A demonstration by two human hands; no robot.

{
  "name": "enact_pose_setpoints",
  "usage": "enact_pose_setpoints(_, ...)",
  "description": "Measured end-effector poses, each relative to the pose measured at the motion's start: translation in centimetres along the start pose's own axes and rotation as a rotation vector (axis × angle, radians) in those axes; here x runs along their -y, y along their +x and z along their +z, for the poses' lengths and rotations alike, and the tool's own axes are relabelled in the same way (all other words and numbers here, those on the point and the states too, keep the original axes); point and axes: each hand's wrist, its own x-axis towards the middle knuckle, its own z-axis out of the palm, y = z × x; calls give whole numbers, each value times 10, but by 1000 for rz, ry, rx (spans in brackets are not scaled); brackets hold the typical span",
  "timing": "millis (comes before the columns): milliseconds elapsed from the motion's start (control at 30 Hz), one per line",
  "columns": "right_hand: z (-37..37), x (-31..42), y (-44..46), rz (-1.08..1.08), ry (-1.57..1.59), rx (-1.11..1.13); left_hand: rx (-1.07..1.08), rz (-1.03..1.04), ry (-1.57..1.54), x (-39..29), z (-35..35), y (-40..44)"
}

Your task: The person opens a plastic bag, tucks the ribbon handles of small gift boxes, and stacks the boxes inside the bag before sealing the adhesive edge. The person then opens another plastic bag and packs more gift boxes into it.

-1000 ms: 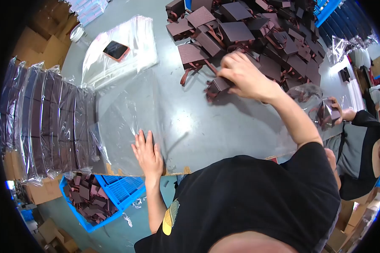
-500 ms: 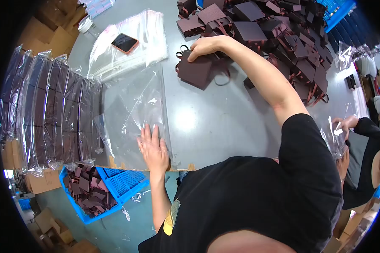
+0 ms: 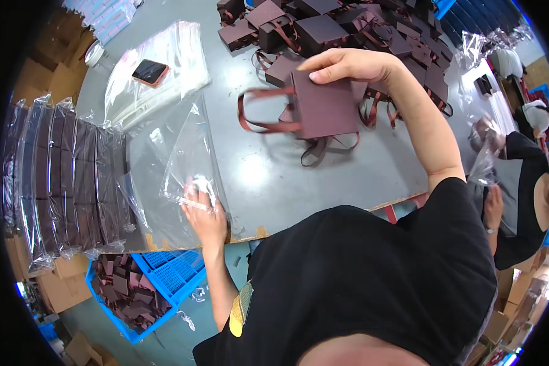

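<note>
Note at upper center the dark brown bag (image 3: 328,108) with ribbon handles (image 3: 277,127) pointing left, pinched between thumb and fingers of the right hand (image 3: 348,66), apparently in a picking-out step, before the pile of similar bags (image 3: 321,32) at the top. See left of center the left hand (image 3: 207,221), slightly spread at clear plastic film (image 3: 192,146). For the next move, judge needful a firm pinch and ribbon handles kept untangled.

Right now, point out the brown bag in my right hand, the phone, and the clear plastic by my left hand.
Brown bag (image 3: 327,108): head view, on its broad side.
Phone (image 3: 150,72): head view, on its dark screen.
Clear plastic (image 3: 172,160): head view, on its see-through upper face.
</note>
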Motion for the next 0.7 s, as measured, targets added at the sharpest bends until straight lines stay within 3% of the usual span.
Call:
enact_pose_setpoints(67,-3,2,1,199,-32,1,1,-2,-9,0,-1,0)
enact_pose_setpoints(133,4,-18,12,154,-391,-54,-6,1,-28,-1,-2,1)
enact_pose_setpoints(200,19,-22,10,340,-640,40,-17,0,-20,0,0,1)
enact_pose_setpoints(267,25,-27,-3,387,-615,4,-17,-10,-16,0,0,0)
enact_pose_setpoints(333,26,-42,-18,304,-401,4,-5,-20,-17,-2,-2,-1)
enact_pose_setpoints(400,31,-59,-25,390,-199,51,-14,-16,-6,-1,0,-1)
enact_pose_setpoints(467,29,-54,-27,255,-275,138,-17,-17,-8,-2,1,0)
enact_pose_setpoints(533,26,-33,-33,-10,-242,84,-14,-25,-17,-5,-2,0)
enact_pose_setpoints(700,24,-34,16,-145,124,-91,-27,-20,-33,-4,-1,0)
